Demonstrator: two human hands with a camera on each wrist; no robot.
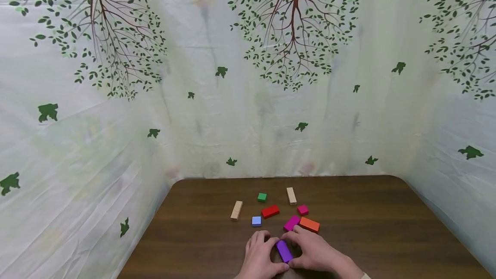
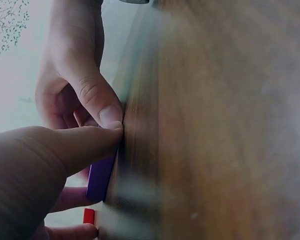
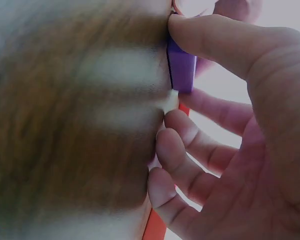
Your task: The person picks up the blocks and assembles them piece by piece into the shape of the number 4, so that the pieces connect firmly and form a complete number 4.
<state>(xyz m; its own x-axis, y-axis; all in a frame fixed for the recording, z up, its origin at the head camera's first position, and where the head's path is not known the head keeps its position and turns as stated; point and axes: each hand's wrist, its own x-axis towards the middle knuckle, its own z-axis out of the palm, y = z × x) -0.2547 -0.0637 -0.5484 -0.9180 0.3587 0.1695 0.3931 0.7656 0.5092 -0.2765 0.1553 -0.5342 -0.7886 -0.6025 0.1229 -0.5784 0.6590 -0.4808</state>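
Observation:
A purple block (image 1: 284, 251) lies on the brown table between both hands, near its front. My left hand (image 1: 258, 256) holds its left side, with thumb at the near end and index finger at the far end. From the right, my right hand (image 1: 315, 251) pinches the same block between thumb and index finger. The thumbs meet at the near end of the purple block (image 2: 101, 177) in the left wrist view. In the right wrist view the purple block (image 3: 182, 71) touches the thumb, and the other fingers of my right hand (image 3: 230, 130) are bent beside the table surface.
Beyond the hands lie a magenta block (image 1: 291, 223), an orange block (image 1: 309, 224), a pink block (image 1: 302, 210), a red block (image 1: 270, 211), a blue block (image 1: 256, 221), a green block (image 1: 261, 197) and two natural wood blocks (image 1: 237, 210) on the table (image 1: 186, 236).

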